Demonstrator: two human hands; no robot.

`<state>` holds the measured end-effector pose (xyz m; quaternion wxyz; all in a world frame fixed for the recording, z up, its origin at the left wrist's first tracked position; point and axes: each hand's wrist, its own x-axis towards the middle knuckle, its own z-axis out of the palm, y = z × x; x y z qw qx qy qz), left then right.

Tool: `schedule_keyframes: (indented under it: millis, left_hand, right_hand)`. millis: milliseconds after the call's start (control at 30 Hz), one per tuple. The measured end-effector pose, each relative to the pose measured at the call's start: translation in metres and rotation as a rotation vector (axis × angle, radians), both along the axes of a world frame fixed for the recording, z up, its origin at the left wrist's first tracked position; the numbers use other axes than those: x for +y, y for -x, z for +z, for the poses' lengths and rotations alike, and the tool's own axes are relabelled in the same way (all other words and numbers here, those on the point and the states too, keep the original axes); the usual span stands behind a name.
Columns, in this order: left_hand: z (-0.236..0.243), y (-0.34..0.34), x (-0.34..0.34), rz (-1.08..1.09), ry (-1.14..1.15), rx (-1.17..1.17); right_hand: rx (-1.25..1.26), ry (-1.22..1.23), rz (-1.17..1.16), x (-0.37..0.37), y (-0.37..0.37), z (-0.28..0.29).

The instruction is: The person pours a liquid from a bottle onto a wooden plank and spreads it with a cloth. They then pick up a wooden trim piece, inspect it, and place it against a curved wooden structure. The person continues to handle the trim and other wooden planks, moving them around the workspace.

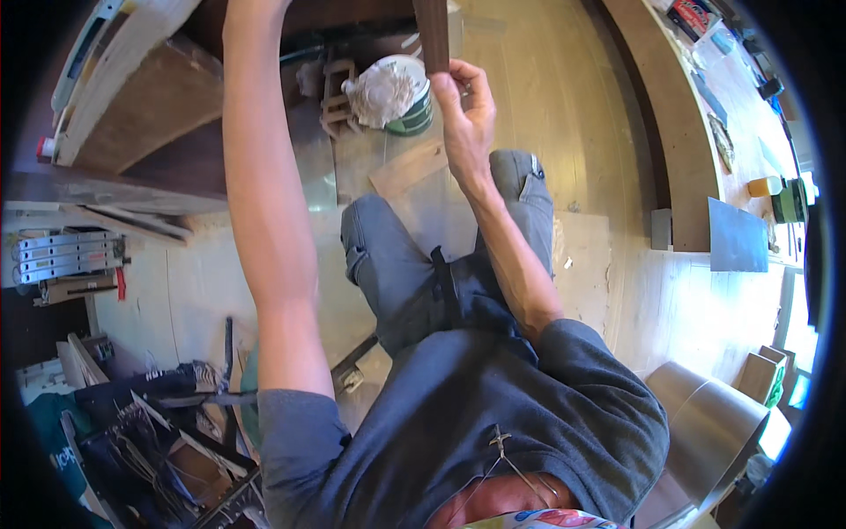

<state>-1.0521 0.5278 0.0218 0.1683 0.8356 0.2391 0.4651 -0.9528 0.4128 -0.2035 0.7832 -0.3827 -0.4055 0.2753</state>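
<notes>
My right hand (pixel 469 115) is closed on the lower end of a dark brown wooden strip (pixel 432 35), which runs out of the top of the view. My left forearm (pixel 271 194) reaches up past the upper edge, where my left hand is cut off. Beneath and left of the strip stands a green bucket (pixel 407 122) with a crumpled off-white cloth or paper (pixel 381 93) on it. Beside it is a small wooden frame (pixel 337 97). A wooden panel structure (pixel 159 106) with a dark interior rises at the upper left.
A long workbench (pixel 696 150) with containers, tools and a grey sheet (pixel 738 234) runs along the right. A loose board (pixel 405 167) lies near my knees. An aluminium ladder (pixel 66 256) and piled gear (pixel 176 458) are at the left. A curved metal sheet (pixel 701 441) is at the lower right.
</notes>
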Motion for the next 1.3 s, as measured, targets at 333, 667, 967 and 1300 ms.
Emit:
schedule_keyframes:
  millis: [333, 667, 967, 1300]
  left_hand:
    - [-0.002, -0.001, 0.003, 0.006, -0.033, 0.006]
    - [0.0, -0.004, 0.0, 0.0, 0.034, -0.017]
    - [0.004, 0.0, -0.012, 0.135, 0.066, -0.013]
    - [-0.012, 0.0, 0.004, 0.153, -0.282, -0.128]
  right_hand:
    - [0.106, -0.061, 0.2, -0.014, 0.015, 0.01]
    - [-0.332, -0.166, -0.365, 0.004, -0.015, 0.017]
    - [-0.471, -0.315, -0.299, 0.034, -0.025, 0.084]
    - [-0.623, -0.189, -0.211, 0.021, -0.029, 0.065]
